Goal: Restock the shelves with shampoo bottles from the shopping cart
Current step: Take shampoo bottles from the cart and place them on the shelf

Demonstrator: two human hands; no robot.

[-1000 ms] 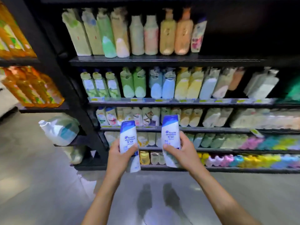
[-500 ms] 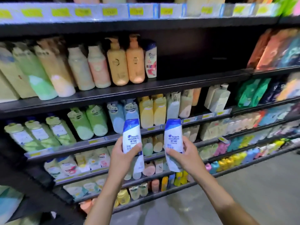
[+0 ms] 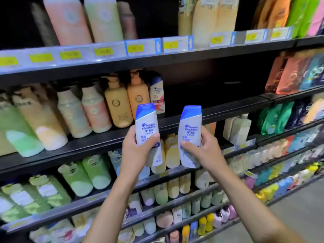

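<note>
I hold two white shampoo bottles with blue caps upright in front of the shelves. My left hand [image 3: 135, 148] grips the left shampoo bottle [image 3: 147, 123] round its lower half. My right hand [image 3: 203, 148] grips the right shampoo bottle [image 3: 190, 127] the same way. Both bottles are level with the front edge of a black shelf [image 3: 228, 106]. On that shelf, just behind the left bottle, stands one similar bottle with a red and white label [image 3: 157, 95]. To the right of it the shelf is dark and bare. No shopping cart is in view.
Rows of pump bottles in orange [image 3: 138, 95], pink and green fill the shelf to the left. More bottles crowd the upper shelf [image 3: 157, 55] with yellow price tags and the lower shelves. Colourful refill pouches [image 3: 291, 72] stand at the right. Grey floor [image 3: 298, 207] shows at lower right.
The view has swung up and closer to the shelves. Both hands have lifted the two bottles from the lower shelves up to the shelf with the orange pump bottles.
</note>
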